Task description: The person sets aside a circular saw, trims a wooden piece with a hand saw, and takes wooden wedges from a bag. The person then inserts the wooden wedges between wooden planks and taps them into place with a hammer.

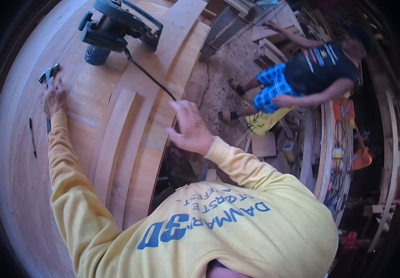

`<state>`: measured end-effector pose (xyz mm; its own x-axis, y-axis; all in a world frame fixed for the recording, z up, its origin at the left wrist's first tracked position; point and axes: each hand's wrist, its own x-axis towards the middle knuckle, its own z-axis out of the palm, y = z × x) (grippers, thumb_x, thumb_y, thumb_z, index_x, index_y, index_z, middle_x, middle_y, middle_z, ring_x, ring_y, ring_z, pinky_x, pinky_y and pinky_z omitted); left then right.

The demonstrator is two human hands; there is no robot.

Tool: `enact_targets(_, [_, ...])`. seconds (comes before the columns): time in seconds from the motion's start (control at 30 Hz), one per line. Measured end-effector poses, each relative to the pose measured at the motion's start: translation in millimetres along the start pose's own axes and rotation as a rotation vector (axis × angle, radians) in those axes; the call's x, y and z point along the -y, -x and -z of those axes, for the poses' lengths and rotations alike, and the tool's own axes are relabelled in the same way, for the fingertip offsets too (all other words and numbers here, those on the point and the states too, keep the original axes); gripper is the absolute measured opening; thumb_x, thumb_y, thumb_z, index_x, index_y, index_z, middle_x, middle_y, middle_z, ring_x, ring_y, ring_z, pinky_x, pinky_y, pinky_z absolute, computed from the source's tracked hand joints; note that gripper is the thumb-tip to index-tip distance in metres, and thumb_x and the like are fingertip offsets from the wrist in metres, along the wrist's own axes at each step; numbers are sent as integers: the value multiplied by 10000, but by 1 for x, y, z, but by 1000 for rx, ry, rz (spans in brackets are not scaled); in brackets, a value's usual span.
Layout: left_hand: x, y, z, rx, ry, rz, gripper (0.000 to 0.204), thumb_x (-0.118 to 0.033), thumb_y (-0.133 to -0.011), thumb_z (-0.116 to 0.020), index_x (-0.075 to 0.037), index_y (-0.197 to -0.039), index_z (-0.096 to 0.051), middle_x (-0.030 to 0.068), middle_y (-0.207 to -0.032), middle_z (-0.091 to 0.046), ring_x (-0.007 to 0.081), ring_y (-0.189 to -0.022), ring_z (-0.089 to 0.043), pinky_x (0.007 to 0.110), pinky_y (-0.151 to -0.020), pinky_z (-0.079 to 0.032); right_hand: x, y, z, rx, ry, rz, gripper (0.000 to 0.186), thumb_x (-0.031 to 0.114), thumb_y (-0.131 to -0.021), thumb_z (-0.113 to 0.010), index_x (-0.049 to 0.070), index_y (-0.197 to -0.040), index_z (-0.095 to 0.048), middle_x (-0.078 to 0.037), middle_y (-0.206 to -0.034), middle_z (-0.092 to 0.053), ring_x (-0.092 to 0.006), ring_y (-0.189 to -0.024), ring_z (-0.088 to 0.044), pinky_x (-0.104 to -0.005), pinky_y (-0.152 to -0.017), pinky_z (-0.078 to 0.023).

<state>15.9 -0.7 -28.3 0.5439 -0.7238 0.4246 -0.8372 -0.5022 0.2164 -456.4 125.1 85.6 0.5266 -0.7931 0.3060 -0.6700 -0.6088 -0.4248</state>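
My left hand is closed on a hammer at the left of the plywood surface, with the hammer's dark handle partly hidden by my wrist. A black pen lies left of that wrist. My right hand is open over the edge of the boards, its fingers apart at the end of a visible stretch of black cord; whether they touch it is unclear. Long wooden strips lie lengthwise between my hands. Beyond them a dark power tool stands on the wood.
Another person in a dark shirt and blue shorts stands to the right, arms out. Wood offcuts litter the floor. A long bench with small items runs along the right, and someone in orange is partly visible behind it.
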Motion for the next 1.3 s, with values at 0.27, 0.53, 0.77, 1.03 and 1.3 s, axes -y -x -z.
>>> enact_targets(0.27, [36, 54, 29, 109, 456, -186, 490, -494, -948, -541, -186, -1323, -611, 118, -1362, -577, 354, -1285, -493, 433, -1123, -323, -58, 317, -13, 507, -40, -935, 504, 292, -763, -672, -54, -1105, -543, -274, -1044, -627, -420, -1009, -616, -472, -912, -494])
enact_targets(0.53, [62, 218, 97, 85, 400, -493, 551, -468, -933, -584, -123, -1362, -563, 165, -1385, -546, 350, -1338, -432, 439, -1170, -240, -84, 218, -118, 303, -465, -867, 673, 201, -730, -729, -77, -1284, -466, -267, -1257, -591, -367, -1211, -571, -397, -1000, -473])
enact_targets(0.77, [38, 217, 96, 95, 427, -325, 756, -615, -888, -552, -165, -1482, -423, 194, -1513, -402, 394, -1442, -263, 457, -1182, -187, -137, 107, -209, -135, -697, -891, 617, 157, -798, -748, -24, -1320, -474, -214, -1190, -624, -307, -1092, -606, -381, -931, -500])
enact_targets(1.03, [23, 199, 90, 121, 449, -327, 777, -631, -886, -538, -156, -1489, -416, 170, -1500, -434, 361, -1439, -287, 442, -1166, -218, -190, 81, -192, 122, -579, -942, 372, 203, -897, -652, 0, -1188, -539, -129, -976, -644, -250, -820, -626, -386, -685, -524])
enact_targets(1.3, [58, 217, 111, 197, 390, -275, 836, -570, -863, -646, -143, -1519, -350, 175, -1466, -471, 352, -1401, -360, 424, -1154, -272, -62, 157, -164, -61, -858, -945, 197, 240, -951, -586, 45, -976, -594, -38, -776, -598, -116, -594, -526, -272, -502, -409])
